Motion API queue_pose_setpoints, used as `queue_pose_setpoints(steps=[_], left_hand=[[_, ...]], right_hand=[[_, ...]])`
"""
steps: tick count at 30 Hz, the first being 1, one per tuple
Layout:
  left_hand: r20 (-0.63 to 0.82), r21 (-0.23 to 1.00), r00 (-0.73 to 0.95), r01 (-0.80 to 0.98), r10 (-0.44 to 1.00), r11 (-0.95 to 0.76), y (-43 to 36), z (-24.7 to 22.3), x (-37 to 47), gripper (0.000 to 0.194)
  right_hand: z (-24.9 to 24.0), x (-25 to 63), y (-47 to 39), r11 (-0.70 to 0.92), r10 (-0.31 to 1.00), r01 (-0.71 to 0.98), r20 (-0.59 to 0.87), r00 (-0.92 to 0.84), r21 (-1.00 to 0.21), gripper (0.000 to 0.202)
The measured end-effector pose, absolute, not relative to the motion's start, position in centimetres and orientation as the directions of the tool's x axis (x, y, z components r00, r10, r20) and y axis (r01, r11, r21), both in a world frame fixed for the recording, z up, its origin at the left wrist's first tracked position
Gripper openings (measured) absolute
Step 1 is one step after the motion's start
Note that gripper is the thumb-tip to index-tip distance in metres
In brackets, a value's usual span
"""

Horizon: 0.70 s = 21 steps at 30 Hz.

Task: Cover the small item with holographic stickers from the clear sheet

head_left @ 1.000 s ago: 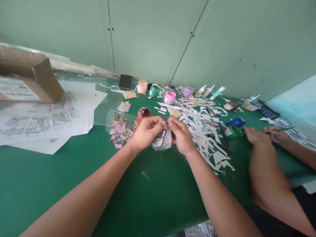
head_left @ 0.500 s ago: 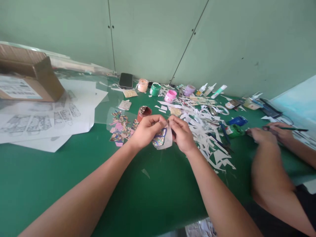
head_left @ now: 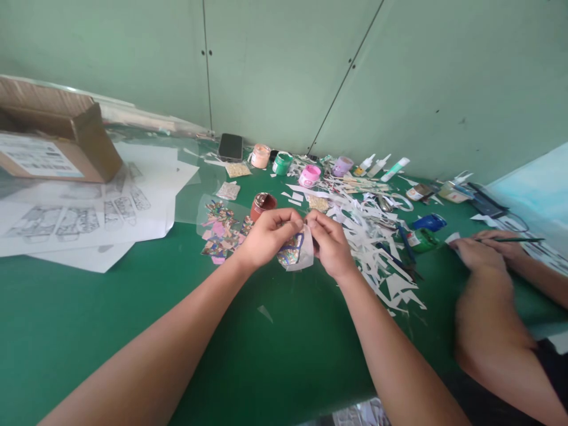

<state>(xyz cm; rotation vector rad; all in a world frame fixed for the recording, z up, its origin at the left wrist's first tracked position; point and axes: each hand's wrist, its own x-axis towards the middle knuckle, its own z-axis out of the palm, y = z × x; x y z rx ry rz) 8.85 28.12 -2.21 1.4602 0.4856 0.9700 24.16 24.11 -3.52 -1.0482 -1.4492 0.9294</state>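
Between both hands hangs a small patterned piece point(head_left: 290, 253) with blue outlines on a pale backing sheet. My left hand point(head_left: 271, 236) pinches its upper left edge, thumb against fingers. The fingertips of my right hand point(head_left: 329, 239) are pressed together at its upper right edge, almost touching the left ones; whatever is between them is too small to make out. Just behind my left hand stands an open dark red jar point(head_left: 262, 204). Left of it, colourful patterned scraps point(head_left: 217, 229) lie on a clear sheet.
White paper strips point(head_left: 370, 242) spread to the right. Paint jars, such as a pink one point(head_left: 309, 176), line the back. A cardboard box point(head_left: 57, 133) and printed sheets point(head_left: 151, 219) lie left. At right, another person's hands point(head_left: 486, 249) hold a dark pen-like tool point(head_left: 517, 239).
The view has shifted slightly, so the table things appear a little further right. My hands keep their grip. The other person's hands have moved slightly, and a white piece now shows at their fingers.
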Motion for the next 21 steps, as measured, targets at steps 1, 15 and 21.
queue_pose_setpoints(steps=[1,15,21], left_hand=[[0.278,0.955,0.556,-0.250,0.783,-0.161,28.1,-2.2,8.8,0.025],[0.275,0.951,0.541,-0.276,0.794,-0.142,28.2,-2.6,8.8,0.027],[0.261,0.949,0.541,-0.293,0.799,-0.112,28.4,-3.1,9.0,0.030]], right_hand=[[-3.5,24.1,24.1,0.315,0.949,0.123,0.312,-0.041,-0.941,0.046],[-2.8,23.5,23.7,0.377,0.926,0.154,0.372,-0.059,-0.913,0.045],[-2.9,23.8,23.8,0.352,0.936,0.192,0.347,-0.056,-0.916,0.049]])
